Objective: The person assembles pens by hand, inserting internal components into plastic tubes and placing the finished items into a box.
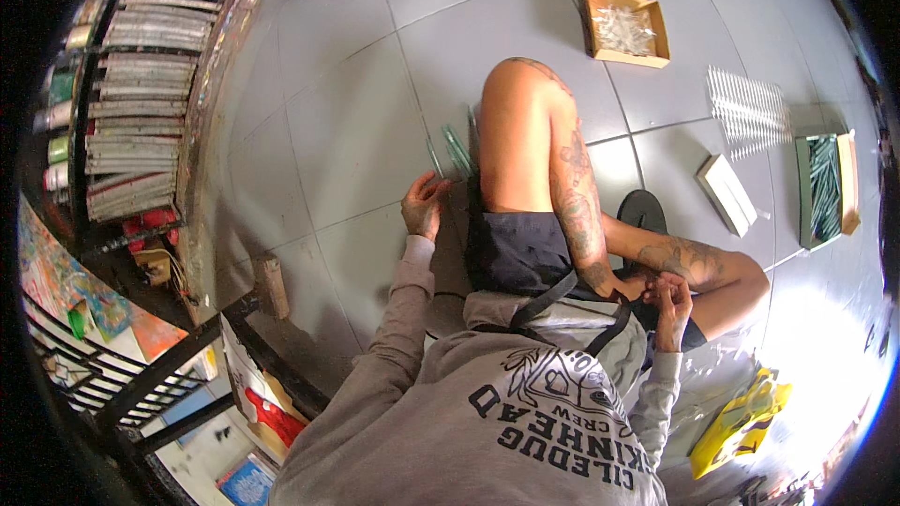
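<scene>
- The green sticks (457, 152) lie on the gray floor (366, 122), just left of the raised knee (520, 103).
- The left hand (425, 204) is near them, fingers partly bent. One thin stick (433, 157) is by the fingertips; I cannot tell if it is held.
- The right hand (670, 309) is by the other leg, fingers curled. I cannot tell if it has something.
- The sticks look thin, light and stiff, I think. They may be smooth and roll away.
- Pinching one in the middle, with thumb and finger, should work best. A hard squeeze or bend might snap it.
- More dark green sticks (825, 178) sit in the long box (804, 192) far to the right.
</scene>
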### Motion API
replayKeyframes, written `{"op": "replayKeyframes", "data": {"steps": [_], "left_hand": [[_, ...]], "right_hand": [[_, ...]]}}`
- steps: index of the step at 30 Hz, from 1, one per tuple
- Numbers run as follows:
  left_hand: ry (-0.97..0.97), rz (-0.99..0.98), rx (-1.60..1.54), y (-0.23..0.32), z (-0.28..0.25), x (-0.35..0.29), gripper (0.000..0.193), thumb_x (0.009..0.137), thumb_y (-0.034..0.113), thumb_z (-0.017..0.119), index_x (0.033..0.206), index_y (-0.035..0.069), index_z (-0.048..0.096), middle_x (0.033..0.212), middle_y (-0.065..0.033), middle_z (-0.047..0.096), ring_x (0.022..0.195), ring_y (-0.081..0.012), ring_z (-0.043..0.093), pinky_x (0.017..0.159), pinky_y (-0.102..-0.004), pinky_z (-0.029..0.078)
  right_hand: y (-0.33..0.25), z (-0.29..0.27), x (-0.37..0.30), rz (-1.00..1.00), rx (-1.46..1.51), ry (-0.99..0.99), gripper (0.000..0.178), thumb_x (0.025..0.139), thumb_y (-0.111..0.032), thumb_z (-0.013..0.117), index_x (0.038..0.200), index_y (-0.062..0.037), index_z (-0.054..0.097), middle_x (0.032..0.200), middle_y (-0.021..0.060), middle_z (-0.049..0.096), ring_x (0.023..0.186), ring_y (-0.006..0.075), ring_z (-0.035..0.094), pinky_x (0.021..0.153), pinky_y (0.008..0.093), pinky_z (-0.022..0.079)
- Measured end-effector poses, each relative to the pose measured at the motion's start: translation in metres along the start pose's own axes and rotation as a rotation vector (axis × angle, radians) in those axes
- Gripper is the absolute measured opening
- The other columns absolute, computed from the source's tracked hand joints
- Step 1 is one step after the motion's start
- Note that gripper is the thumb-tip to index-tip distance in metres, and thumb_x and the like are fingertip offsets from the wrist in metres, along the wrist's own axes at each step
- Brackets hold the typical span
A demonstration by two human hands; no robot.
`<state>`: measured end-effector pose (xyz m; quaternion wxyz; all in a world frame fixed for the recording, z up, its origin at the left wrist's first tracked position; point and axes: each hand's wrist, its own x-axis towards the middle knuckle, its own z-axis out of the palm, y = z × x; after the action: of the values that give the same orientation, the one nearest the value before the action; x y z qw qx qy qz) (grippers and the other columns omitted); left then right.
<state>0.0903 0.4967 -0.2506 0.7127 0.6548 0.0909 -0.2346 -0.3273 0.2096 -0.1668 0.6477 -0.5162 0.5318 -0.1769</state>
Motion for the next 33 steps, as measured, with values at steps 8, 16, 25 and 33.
{"op": "replayKeyframes", "data": {"steps": [8,16,25,33], "left_hand": [[-0.137,0.007,-0.062,0.063,0.045,-0.028,0.039,0.090,0.017,0.080,0.123,0.000,0.067,0.108,-0.0072,0.073,0.091,-0.0150,0.069,0.076,-0.0304,0.053],[-0.547,-0.201,0.012,0.187,0.136,-0.147,0.038,0.087,0.012,0.082,0.120,-0.001,0.068,0.102,-0.0079,0.074,0.092,-0.0151,0.071,0.076,-0.0268,0.055],[-0.719,-0.288,-0.016,0.195,0.152,-0.182,0.032,0.085,0.007,0.083,0.114,0.000,0.070,0.100,-0.0045,0.073,0.090,-0.0091,0.066,0.079,-0.0237,0.053],[-0.749,-0.316,0.235,0.145,0.161,-0.167,0.039,0.091,0.027,0.078,0.117,0.000,0.067,0.095,-0.0066,0.070,0.073,-0.0102,0.061,0.056,-0.0218,0.041]], "right_hand": [[-0.005,0.015,0.003,-0.135,-0.202,0.056,0.017,0.101,-0.015,0.065,0.107,0.0004,0.064,0.088,0.0063,0.070,0.075,0.0124,0.064,0.068,0.0261,0.052],[-0.215,0.184,-0.040,-0.308,0.181,-0.333,0.022,0.099,-0.001,0.064,0.119,0.0075,0.063,0.115,0.0152,0.070,0.106,0.0176,0.066,0.093,0.0295,0.053],[-0.233,0.196,-0.049,-0.160,0.415,-0.416,0.030,0.102,-0.011,0.064,0.127,0.0050,0.058,0.108,0.0115,0.071,0.094,0.0151,0.066,0.085,0.0283,0.054],[-0.104,0.075,-0.078,-0.259,-0.593,-0.063,0.024,0.092,-0.011,0.071,0.111,0.0036,0.066,0.099,0.0143,0.070,0.082,0.0192,0.069,0.075,0.0328,0.056]]}}
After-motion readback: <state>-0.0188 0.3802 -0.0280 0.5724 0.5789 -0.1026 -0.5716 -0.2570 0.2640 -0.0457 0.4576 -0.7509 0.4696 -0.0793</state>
